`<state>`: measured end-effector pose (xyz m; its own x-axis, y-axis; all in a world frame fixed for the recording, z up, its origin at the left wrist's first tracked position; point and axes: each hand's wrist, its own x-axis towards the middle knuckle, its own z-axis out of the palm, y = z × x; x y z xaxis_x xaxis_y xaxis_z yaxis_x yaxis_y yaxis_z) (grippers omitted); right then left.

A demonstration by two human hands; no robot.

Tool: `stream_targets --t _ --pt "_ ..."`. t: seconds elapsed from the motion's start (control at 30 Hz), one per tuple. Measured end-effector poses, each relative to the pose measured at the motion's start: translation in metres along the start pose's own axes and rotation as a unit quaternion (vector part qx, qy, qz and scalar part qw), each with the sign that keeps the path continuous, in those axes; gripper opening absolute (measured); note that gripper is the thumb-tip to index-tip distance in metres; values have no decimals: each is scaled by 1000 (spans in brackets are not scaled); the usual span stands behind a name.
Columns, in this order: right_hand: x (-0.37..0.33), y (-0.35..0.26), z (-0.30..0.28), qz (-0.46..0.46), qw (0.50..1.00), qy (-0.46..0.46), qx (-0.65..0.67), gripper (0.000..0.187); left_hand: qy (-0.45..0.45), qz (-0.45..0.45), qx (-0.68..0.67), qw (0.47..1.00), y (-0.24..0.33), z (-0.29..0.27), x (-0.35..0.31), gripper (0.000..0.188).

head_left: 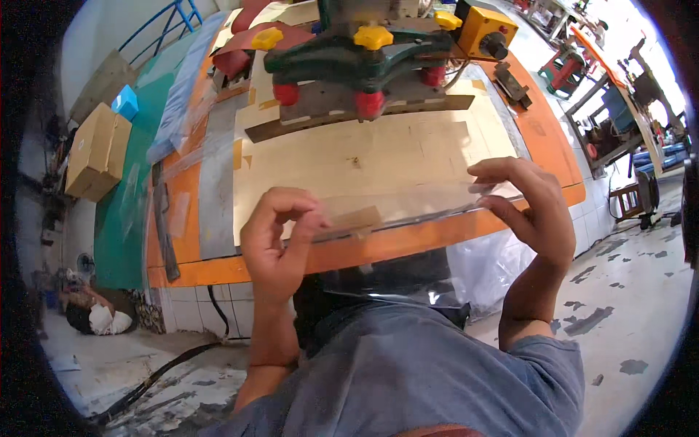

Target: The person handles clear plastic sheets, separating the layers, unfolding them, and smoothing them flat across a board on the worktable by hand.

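A clear, thin plastic sheet (411, 202) stretches between my two hands above the near edge of the worktable. My left hand (278, 237) pinches its left end between thumb and curled fingers. At the other end, my right hand (537, 211) holds it with thumb and fingertips. Beneath the sheet lies a pale tan board (309, 156) with bits of brown tape along its edges. Beyond the hands stands a dark green press head (364, 65) with yellow knobs and red feet. Under it, a long metal strip (357, 120) crosses the board.
A yellow control box (486, 33) with a black knob sits at the back right. The orange table edge (408, 244) runs close to my body. To the left are a metal bar (164, 226), a green surface (120, 247) and a cardboard box (98, 153). Clear plastic (491, 266) hangs below the table.
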<state>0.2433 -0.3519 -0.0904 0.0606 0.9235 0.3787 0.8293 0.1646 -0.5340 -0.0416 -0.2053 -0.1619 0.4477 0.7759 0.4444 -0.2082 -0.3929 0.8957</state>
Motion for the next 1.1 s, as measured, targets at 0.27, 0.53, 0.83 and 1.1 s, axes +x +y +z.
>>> stream_targets --t 0.27,0.53,0.83,1.1 --pt "-5 23 3 0 995 1 101 53 104 36 19 994 -8 -3 3 14" --pt "-1 26 15 -104 986 12 130 36 168 51 52 983 -10 -4 0 14" --pt "-4 0 15 -42 998 -4 41 42 105 124 44 986 -2 -5 -1 10" --pt "0 2 18 -105 991 -2 77 41 65 119 7 991 -4 0 -1 8"
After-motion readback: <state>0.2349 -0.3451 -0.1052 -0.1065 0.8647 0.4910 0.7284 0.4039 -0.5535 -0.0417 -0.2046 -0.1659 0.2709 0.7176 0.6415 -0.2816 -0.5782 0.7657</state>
